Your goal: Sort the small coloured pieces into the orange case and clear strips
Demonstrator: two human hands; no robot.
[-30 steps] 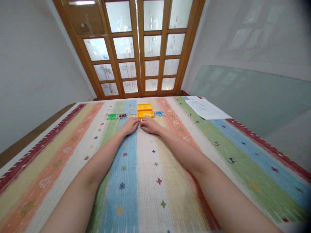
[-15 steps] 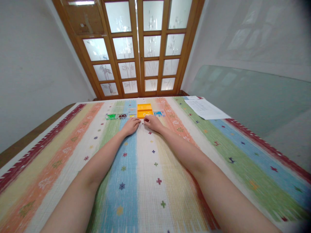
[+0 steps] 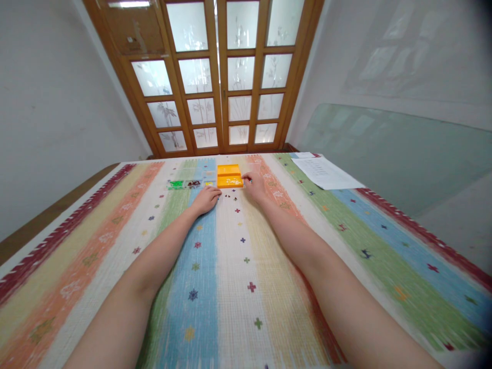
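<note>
My left hand (image 3: 208, 199) rests on the striped tablecloth, just in front of the small containers, its fingers drawn together. Whatever is at its fingertips is too small to name. My right hand (image 3: 253, 186) is at the right side of an open yellow-orange box (image 3: 229, 185), fingers bent in toward the thumb. It covers the spot where the blue pieces were; anything in its fingers is hidden. Small pale pieces lie in the box's near half. A few tiny dark bits (image 3: 235, 199) lie on the cloth between my hands.
Left of the box stand clear containers of green pieces (image 3: 176, 184), dark red pieces (image 3: 193, 184) and yellow pieces (image 3: 208, 183). Printed paper sheets (image 3: 326, 172) lie at the far right of the tablecloth (image 3: 234, 287). A wood-framed glass door (image 3: 221, 92) stands beyond.
My right hand has moved right and slightly away from me, from in front of the box to its right side, over the blue pieces. My left hand has barely moved.
</note>
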